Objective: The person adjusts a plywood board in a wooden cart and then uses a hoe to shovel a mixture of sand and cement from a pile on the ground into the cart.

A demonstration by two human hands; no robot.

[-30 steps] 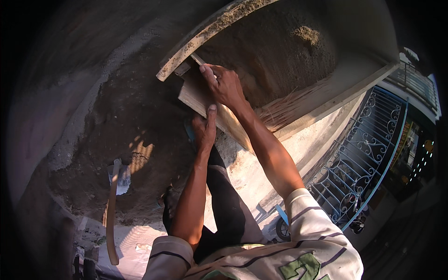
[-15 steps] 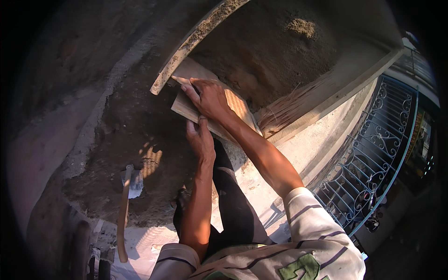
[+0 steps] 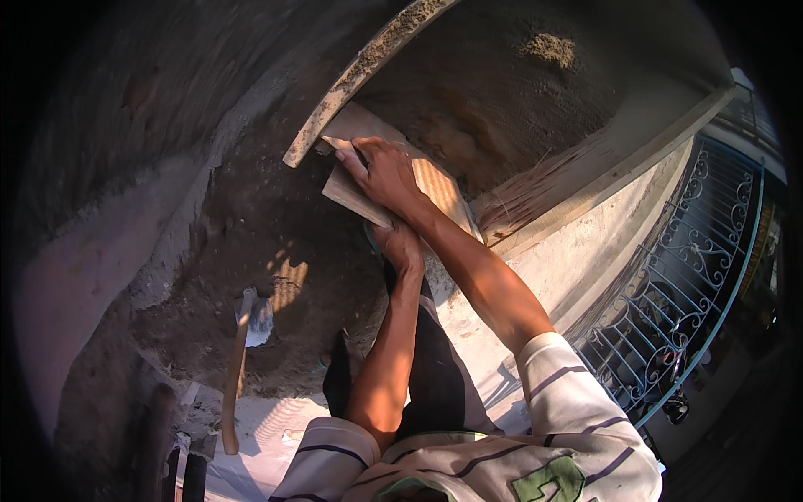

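Observation:
A short wooden board (image 3: 355,199) lies tilted in front of me, its pale cut edge facing me. My right hand (image 3: 386,173) presses over its top, with fingers bent and closed at its far side. From below, my left hand (image 3: 400,246) grips the board's near edge; most of its fingers are hidden beneath the wood. A pale pointed bit of wood sticks out past the right fingertips, and I cannot tell whether it is separate. Behind the hands, a wider wooden panel (image 3: 442,186) catches striped sunlight.
A sand-crusted plank (image 3: 368,79) rises beyond the board. On the dirt at left lies a wooden-handled hoe (image 3: 235,376) with a metal blade. A timber beam (image 3: 611,167) runs to the right, beside a blue scrolled metal railing (image 3: 669,280). A small sand pile (image 3: 549,50) sits far off.
My left hand has slid right along the board's underside, and its fingers are now more hidden. The right hand stays on top. The whole view has shifted slightly.

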